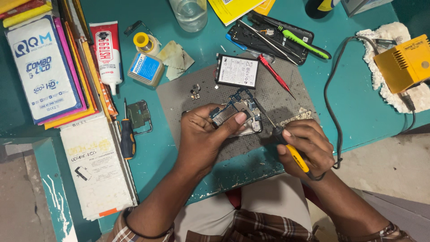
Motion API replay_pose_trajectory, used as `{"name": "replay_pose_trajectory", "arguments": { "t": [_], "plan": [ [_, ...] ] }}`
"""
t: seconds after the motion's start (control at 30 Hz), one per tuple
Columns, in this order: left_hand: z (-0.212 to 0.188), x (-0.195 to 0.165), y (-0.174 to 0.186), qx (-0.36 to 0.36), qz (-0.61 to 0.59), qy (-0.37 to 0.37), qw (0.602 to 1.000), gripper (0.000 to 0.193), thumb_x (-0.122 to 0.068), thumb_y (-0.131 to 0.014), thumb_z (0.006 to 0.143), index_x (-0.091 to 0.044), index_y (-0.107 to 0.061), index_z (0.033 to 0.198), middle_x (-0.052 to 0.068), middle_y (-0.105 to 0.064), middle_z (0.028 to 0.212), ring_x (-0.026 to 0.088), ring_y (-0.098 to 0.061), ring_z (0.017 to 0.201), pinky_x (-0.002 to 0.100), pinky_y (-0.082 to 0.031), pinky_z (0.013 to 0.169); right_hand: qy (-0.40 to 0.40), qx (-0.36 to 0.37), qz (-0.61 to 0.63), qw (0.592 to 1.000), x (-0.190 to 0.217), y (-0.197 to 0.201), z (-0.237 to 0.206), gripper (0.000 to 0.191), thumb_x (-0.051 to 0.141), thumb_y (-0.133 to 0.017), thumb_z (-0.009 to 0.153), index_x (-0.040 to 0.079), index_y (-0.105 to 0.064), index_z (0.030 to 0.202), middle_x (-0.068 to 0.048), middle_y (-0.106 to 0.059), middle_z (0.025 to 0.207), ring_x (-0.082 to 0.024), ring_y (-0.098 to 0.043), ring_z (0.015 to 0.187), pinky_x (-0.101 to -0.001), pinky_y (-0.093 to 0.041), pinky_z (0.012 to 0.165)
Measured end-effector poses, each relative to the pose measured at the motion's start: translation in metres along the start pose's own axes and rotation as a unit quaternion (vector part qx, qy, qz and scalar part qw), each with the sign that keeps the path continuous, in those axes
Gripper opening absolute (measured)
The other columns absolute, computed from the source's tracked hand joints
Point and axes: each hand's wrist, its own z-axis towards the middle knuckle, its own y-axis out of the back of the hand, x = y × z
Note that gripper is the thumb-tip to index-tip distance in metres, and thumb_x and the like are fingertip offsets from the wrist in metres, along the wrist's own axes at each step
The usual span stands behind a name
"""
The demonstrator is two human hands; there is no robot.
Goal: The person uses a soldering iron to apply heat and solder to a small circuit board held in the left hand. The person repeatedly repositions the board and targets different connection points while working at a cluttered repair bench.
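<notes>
My left hand (204, 134) grips an opened phone body with its circuit board (239, 110) exposed, held over a grey work mat (273, 94). My thumb presses on the board's near edge. My right hand (304, 145) holds a soldering iron (291, 150) with a yellow and black handle, its thin tip pointing up-left toward the board's right side. Its black cable (333, 103) loops right to a yellow soldering station (403, 62). A black phone battery (236, 71) lies on the mat just beyond the board.
On the teal table: a red screwdriver (275, 76), a phone frame (268, 38) with a green tool (304, 42), a glass (190, 13), glue tube (107, 54), small bottle (145, 68), solder spool (144, 41), orange-black screwdriver (127, 139), metal bracket (139, 114) and stacked boxes (49, 67) at left.
</notes>
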Motion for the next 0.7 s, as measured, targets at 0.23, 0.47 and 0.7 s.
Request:
{"name": "replay_pose_trajectory", "arguments": {
  "t": [0.23, 0.47, 0.7],
  "plan": [
    [0.0002, 0.0036, 0.0026, -0.008, 0.013, 0.006, 1.0, 0.013, -0.002, -0.079, 0.09, 0.007, -0.074, 0.098, 0.014, -0.077, 0.09, 0.014, -0.073, 0.076, 0.026, -0.063, 0.07, 0.012, -0.008, 0.009, 1.0, -0.0026, -0.002, -0.0025, 0.022, 0.015, -0.077, 0.094, 0.0, -0.067, 0.105, -0.014, -0.069, 0.093, -0.028, -0.071, 0.088, -0.0392, -0.059, 0.077],
    [-0.0013, 0.0041, 0.0036, -0.005, 0.012, 0.01, 1.0, 0.013, -0.003, -0.079, 0.089, 0.005, -0.074, 0.098, 0.012, -0.077, 0.09, 0.012, -0.072, 0.076, 0.026, -0.062, 0.07, 0.015, -0.016, 0.019, 1.0, -0.0021, -0.0026, -0.0006, 0.022, 0.016, -0.077, 0.094, -0.002, -0.067, 0.104, -0.014, -0.07, 0.091, -0.028, -0.071, 0.087, -0.0391, -0.059, 0.076],
    [-0.0037, 0.0009, 0.0008, -0.021, 0.012, -0.026, 0.999, 0.01, 0.002, -0.077, 0.089, 0.006, -0.072, 0.097, 0.013, -0.077, 0.093, 0.014, -0.074, 0.079, 0.029, -0.066, 0.075, 0.026, -0.06, 0.047, 0.997, 0.0039, 0.0027, -0.0059, 0.031, 0.023, -0.059, 0.103, 0.0, -0.052, 0.122, -0.018, -0.07, 0.095, -0.029, -0.072, 0.087, -0.041, -0.059, 0.078]
  ]
}}
